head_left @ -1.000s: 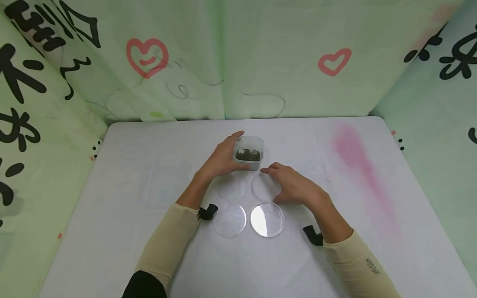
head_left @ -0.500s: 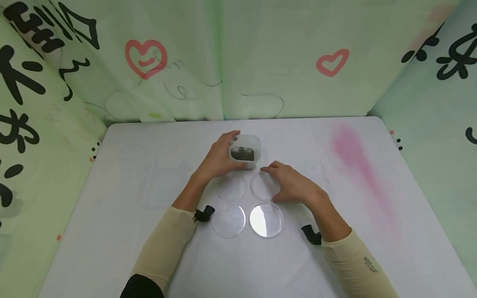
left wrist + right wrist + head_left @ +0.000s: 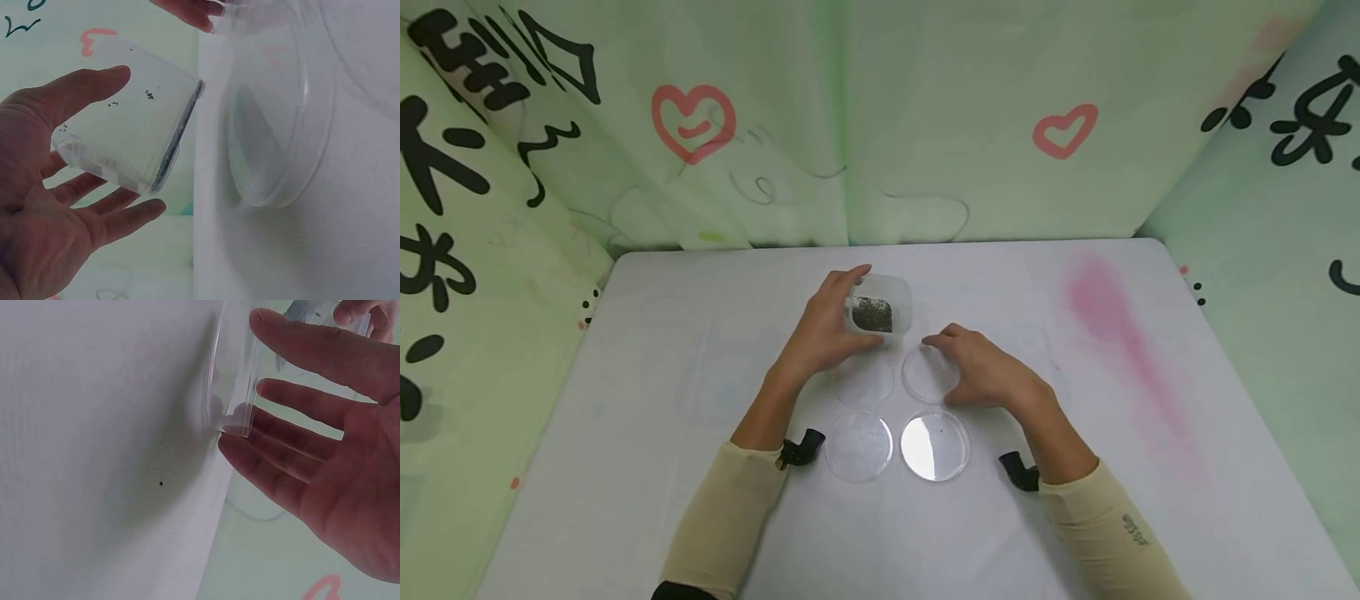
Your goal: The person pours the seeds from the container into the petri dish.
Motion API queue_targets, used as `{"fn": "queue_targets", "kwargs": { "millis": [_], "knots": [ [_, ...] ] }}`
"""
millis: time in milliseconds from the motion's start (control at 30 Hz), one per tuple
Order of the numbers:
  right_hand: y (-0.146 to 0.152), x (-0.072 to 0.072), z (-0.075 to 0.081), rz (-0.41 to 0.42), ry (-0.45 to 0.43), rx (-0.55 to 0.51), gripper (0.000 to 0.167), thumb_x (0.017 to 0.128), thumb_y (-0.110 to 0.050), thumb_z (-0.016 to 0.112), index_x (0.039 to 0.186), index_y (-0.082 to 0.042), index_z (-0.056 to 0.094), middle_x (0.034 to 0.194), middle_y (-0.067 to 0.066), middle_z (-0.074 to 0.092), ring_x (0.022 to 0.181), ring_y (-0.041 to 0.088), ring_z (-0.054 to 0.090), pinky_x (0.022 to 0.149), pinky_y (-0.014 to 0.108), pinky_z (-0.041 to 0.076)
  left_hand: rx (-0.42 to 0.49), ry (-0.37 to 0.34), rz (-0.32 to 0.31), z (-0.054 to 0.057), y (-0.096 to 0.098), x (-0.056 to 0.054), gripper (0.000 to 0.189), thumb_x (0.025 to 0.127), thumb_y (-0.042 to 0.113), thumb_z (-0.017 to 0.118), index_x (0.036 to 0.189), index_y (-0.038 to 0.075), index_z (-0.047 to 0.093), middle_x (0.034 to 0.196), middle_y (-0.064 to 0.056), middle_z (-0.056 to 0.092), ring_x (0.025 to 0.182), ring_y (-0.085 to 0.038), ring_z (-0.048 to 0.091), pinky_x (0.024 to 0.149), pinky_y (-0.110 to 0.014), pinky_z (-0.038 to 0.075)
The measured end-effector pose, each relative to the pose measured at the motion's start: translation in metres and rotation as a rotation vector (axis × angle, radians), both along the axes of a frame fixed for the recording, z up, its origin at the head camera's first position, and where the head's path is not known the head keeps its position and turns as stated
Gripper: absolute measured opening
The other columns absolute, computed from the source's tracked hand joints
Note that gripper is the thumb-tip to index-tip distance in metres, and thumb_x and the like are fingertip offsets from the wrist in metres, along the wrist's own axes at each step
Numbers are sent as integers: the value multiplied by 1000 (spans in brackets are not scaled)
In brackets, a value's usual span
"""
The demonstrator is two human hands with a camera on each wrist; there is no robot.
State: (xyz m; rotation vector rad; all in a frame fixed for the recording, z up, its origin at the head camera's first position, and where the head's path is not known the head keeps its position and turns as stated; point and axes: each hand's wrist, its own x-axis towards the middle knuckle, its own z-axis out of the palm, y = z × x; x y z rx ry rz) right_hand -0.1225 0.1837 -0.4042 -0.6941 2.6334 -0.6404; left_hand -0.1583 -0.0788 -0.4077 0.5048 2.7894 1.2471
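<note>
My left hand [image 3: 820,329] grips a small clear plastic tub [image 3: 897,302] between thumb and fingers, raised behind the petri dishes. Dark granules [image 3: 872,315] lie inside it, gathered toward its near side. From the left wrist view the tub [image 3: 131,119] is tilted, with the granules as a dark band [image 3: 174,140] along one side. My right hand [image 3: 988,371] holds the edge of the back right petri dish [image 3: 925,375]. In the right wrist view, thumb and fingertips rest round that dish's rim [image 3: 215,375]. The dish is clear and stands on the table.
Other clear petri dishes stand close by: one back left [image 3: 863,382], one front left [image 3: 859,446], one front right [image 3: 951,450]. A white table [image 3: 625,467] carries them, with a green curtain [image 3: 925,125] behind. A dark speck [image 3: 160,484] lies on the tabletop.
My left hand has moved left with the tub, which has tilted, and the granules inside have shifted. The right hand and the dishes stay nearly in place.
</note>
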Motion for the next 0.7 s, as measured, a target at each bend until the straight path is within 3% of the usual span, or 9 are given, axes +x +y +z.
{"fn": "queue_targets", "kwargs": {
  "millis": [133,467,700],
  "knots": [
    [-1,1,-1,-6,5,-1,80,67,-3,84,142,1,59,134,18,61,122,36,61,105,50,51,8,30,9,4,-2,7,103,75,19,94,161,20,38,148,-10,49,122,-31,59,103,-48,52],
    [-2,-3,-3,-29,5,-2,81,66,-4,84,143,-1,59,135,17,60,124,35,60,107,49,50,13,82,30,8,-6,12,101,75,14,94,160,18,40,146,-13,50,135,-32,53,113,-50,46],
    [-3,-4,-2,-32,-7,2,80,66,-4,85,143,0,59,135,17,60,124,35,60,107,50,50,-10,108,20,8,-7,12,103,73,9,94,161,18,40,145,-14,51,125,-31,54,104,-47,50]
  ]
}}
